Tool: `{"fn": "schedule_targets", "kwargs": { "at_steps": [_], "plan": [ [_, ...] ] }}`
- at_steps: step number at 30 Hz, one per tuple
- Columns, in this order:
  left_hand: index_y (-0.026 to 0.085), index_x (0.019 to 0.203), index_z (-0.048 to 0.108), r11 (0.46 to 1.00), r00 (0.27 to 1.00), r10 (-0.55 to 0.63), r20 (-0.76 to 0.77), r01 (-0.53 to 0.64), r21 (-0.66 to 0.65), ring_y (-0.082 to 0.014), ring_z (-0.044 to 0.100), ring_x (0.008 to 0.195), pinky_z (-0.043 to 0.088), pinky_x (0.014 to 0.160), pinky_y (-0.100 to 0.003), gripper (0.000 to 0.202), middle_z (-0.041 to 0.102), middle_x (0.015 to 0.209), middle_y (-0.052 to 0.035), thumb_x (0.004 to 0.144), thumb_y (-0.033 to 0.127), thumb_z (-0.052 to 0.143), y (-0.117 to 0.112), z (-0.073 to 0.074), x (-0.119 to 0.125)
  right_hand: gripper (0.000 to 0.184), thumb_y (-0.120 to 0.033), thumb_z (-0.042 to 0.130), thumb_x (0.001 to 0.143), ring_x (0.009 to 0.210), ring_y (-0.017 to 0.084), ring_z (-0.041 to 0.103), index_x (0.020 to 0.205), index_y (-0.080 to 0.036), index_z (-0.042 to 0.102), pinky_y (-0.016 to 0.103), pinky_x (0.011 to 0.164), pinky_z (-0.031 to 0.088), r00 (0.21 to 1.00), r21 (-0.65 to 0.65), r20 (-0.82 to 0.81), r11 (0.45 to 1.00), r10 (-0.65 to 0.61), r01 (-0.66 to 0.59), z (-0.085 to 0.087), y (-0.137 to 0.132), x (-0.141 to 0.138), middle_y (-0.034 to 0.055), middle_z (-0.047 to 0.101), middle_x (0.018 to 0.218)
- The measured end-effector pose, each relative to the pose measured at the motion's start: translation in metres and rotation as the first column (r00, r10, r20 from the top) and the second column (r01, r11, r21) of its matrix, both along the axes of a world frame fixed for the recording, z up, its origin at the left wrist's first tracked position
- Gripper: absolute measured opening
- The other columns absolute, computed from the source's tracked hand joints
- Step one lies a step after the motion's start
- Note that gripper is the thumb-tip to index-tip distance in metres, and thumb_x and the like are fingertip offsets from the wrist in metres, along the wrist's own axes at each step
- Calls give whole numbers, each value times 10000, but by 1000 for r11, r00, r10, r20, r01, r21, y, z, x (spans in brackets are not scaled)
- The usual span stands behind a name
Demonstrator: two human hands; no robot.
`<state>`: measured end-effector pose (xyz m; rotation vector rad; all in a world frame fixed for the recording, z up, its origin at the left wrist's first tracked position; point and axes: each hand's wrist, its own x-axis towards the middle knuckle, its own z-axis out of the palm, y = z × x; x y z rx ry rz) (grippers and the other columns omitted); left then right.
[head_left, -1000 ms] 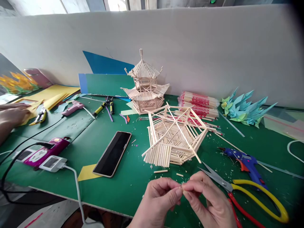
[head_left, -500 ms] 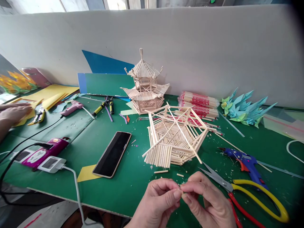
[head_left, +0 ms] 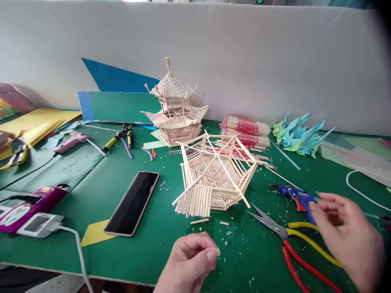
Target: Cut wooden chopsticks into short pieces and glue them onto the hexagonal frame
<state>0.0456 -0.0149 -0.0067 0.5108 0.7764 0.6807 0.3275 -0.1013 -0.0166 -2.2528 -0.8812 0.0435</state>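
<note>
My left hand hovers over the near edge of the green mat, thumb and forefinger pinched on a tiny pale stick piece. My right hand is off to the right with its fingers apart and nothing in them, just above the blue glue gun and the yellow-and-red handled scissors. A hexagonal stick frame lies in the middle of the mat. Behind it stands a stick pagoda. Two short stick offcuts lie in front of the frame.
A black phone lies left of centre, with a purple power strip and white charger at far left. Pliers, a pink glue gun, red-wrapped stick bundles, blue paper cranes and coloured paper sheets fill the back.
My right hand has let go of the small stick piece and swung right toward the glue gun. My left hand keeps the piece. The view has shifted right; another person's hand at far left is gone.
</note>
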Motion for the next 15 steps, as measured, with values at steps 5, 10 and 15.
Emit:
{"fn": "schedule_targets", "kwargs": {
  "at_steps": [5,10,15],
  "plan": [
    [155,532,668,996,995,63,-80,-57,75,-79,378,487,270,473,-205,139,479,494,20,552,243,773,1,10,-19,291,-434,696,562,619,198,571,664,-205,547,344,567,408,997,-287,-79,958,-1,-22,-14,0,65,105,610,715],
    [163,535,635,984,986,133,-103,-119,132,-101,374,521,297,499,-215,163,450,499,25,616,266,733,8,16,-40,232,-390,734,514,553,200,609,601,-210,614,348,565,411,979,-352,-197,929,45,-113,-29,1,76,83,654,638],
    [167,566,612,962,973,198,-122,-169,214,-105,374,561,337,540,-204,160,429,527,30,701,239,660,18,14,-56,260,-403,760,437,443,195,581,598,-225,663,340,477,361,981,-352,-191,931,28,-95,-31,-5,76,36,639,537]
  ]
}}
